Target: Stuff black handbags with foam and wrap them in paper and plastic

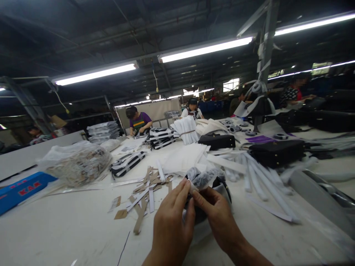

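Near the front middle of the table, both my hands are at a black item, perhaps a bag, partly covered by clear grey plastic wrap. My left hand has its fingers pressed together on a small white piece of wrapping at the item's near left side. From the right, my right hand pinches the same white piece between thumb and fingers. My hands hide much of the item, so its full shape cannot be made out. Just beyond it lie white sheets.
Beige and white strips are scattered to the left, near a plastic sack and a blue box. White foam tubes and black bags are on the right. Co-workers work across the table.
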Demonstrator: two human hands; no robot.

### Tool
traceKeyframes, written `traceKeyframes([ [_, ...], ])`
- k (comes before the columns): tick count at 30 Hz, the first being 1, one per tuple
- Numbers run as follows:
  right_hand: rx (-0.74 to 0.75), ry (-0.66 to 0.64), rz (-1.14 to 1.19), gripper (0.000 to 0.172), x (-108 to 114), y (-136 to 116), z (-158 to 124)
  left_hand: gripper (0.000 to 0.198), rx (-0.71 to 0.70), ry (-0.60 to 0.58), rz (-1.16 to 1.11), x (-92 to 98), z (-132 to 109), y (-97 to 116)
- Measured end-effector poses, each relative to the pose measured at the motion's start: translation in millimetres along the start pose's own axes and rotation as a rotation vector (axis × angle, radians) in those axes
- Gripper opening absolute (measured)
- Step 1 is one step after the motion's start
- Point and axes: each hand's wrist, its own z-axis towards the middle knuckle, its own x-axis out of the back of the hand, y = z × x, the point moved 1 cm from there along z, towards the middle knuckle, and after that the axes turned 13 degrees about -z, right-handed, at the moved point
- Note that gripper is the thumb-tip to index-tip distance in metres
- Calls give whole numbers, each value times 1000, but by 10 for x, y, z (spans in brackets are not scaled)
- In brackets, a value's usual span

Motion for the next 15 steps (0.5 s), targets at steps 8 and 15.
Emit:
traceKeyframes([
  [8, 54, -73, 96, 32, 28, -96, 79, 28, 483, -281, -475, 181, 319, -242],
  [15, 106, -51, -139, 31, 249, -24, 63, 52, 590, -363, -444, 9, 199, -561],
])
